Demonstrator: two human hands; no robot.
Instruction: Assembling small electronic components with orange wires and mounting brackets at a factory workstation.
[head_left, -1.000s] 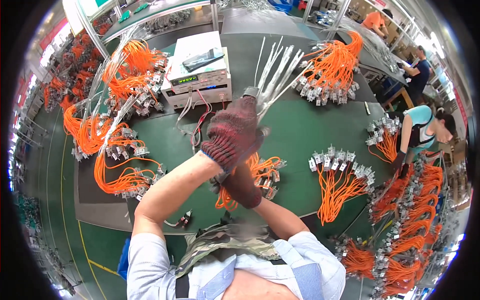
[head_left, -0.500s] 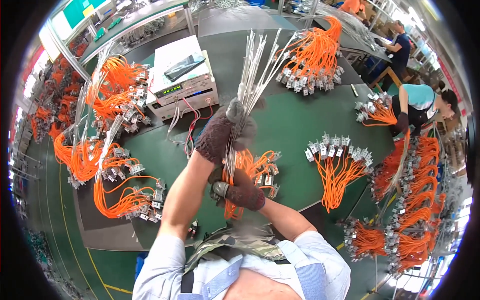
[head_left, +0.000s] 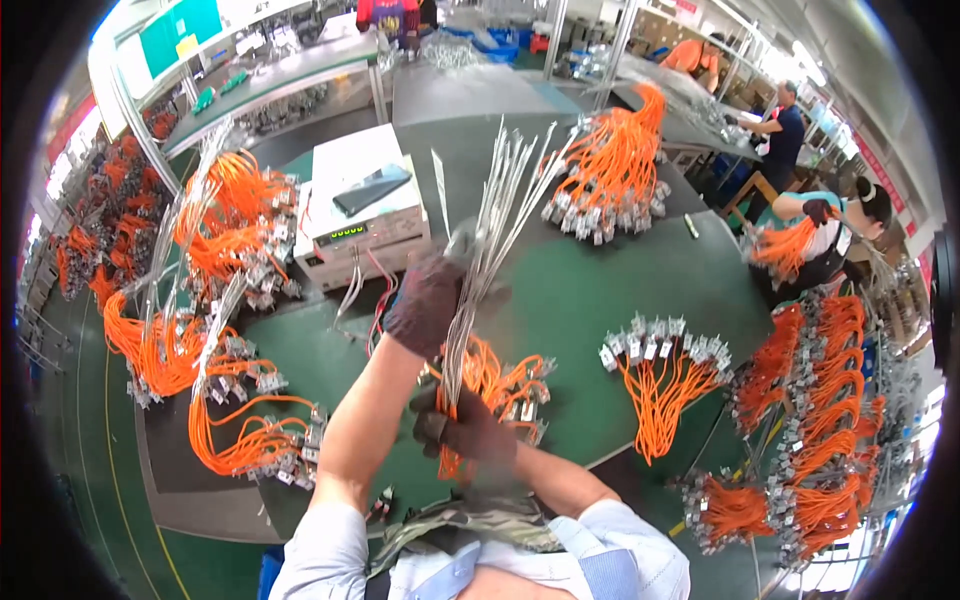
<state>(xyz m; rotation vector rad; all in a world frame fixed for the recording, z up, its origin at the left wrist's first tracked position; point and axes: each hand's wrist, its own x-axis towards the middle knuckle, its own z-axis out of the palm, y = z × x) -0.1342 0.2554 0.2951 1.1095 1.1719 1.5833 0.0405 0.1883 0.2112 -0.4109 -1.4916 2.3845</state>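
Both my hands wear dark knitted gloves. My right hand (head_left: 468, 430) is closed round the lower part of a cable bundle, where silver wires (head_left: 492, 225) meet orange cables (head_left: 455, 462). The silver ends fan upward, away from me. Higher up, my left hand (head_left: 428, 300) is beside the wires, its fingers blurred but closed on a single silver strand (head_left: 440, 185) that stands apart from the rest. Behind the right hand, more orange cables with metal connectors (head_left: 525, 405) lie on the green mat (head_left: 570, 340); I cannot tell whether they belong to the held bundle.
A white bench instrument (head_left: 365, 215) carrying a phone (head_left: 372, 190) stands behind my left hand. Orange cable bundles lie at the left (head_left: 250, 435), far right (head_left: 610, 170) and right (head_left: 665, 385). A co-worker (head_left: 825, 225) at the right handles orange cables.
My left hand has come off the wire bundle and moved to its left side, with one strand now apart. The right hand keeps its grip. The co-worker has raised a cable bundle.
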